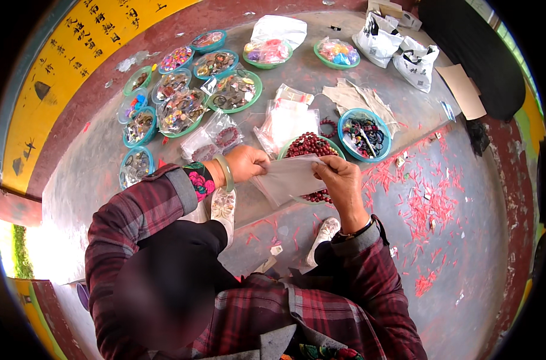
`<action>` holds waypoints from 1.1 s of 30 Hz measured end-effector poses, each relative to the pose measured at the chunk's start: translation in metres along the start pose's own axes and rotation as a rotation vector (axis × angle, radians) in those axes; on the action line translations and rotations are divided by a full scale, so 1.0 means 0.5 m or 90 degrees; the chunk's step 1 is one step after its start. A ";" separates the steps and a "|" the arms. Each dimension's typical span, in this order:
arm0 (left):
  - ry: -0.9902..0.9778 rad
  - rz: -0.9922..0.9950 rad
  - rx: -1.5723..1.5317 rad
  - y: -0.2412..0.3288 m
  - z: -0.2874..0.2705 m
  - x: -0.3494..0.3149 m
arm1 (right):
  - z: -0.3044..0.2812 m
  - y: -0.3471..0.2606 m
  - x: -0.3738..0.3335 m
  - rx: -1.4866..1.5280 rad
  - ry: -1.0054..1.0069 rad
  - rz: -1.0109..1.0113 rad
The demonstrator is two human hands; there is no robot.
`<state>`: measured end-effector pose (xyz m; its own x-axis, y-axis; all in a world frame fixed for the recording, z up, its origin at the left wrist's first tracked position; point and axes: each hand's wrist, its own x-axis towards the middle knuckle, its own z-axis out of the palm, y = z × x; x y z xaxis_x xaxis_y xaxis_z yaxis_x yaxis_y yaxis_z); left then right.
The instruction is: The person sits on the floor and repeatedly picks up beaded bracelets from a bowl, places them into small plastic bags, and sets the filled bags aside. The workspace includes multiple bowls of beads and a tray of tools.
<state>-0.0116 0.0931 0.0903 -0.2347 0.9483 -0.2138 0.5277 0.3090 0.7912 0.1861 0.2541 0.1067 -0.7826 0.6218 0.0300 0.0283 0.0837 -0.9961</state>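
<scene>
A clear, flat plastic bag (286,180) is stretched between my two hands. My left hand (244,163), with a pale bangle at the wrist, pinches its left upper edge. At its right upper corner, the thumb and fingers of my right hand (343,183) are closed on the bag. Behind and partly under the bag, dark red bead bracelets (312,146) fill a pale green bowl, partly hidden. Just beyond my left hand lie small clear bags (204,143), one with a red bead bracelet (227,137) inside.
A stack of clear bags (289,120) lies beyond the bead bowl. A blue bowl (345,146) of dark cords stands to its right, beside a crumpled beige cloth (360,99). Several trinket bowls (250,102) cluster far left. White carrier bags (378,42) stand far right; red scraps (432,207) litter the floor.
</scene>
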 end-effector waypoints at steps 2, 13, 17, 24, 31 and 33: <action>-0.011 0.014 0.032 -0.002 -0.003 -0.001 | 0.000 0.006 0.002 0.006 0.002 0.011; -0.061 -0.003 0.067 0.016 -0.012 -0.010 | 0.008 0.010 0.002 -0.031 -0.011 -0.009; -0.014 -0.025 0.089 0.079 -0.004 -0.012 | 0.016 -0.004 -0.001 -0.034 -0.020 0.005; -0.033 -0.043 -0.045 0.049 0.001 0.012 | 0.009 0.013 0.006 -0.047 -0.013 -0.003; 0.070 -0.126 -0.056 -0.009 -0.075 0.001 | -0.009 0.035 0.026 -0.061 0.065 -0.052; 0.141 -0.125 -0.041 -0.015 -0.119 -0.035 | -0.012 0.023 0.021 -0.039 0.060 -0.037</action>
<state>-0.0602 0.0698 0.1223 -0.5033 0.8296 -0.2418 0.4029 0.4728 0.7837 0.1817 0.2662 0.0962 -0.7227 0.6842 0.0977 0.0255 0.1676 -0.9855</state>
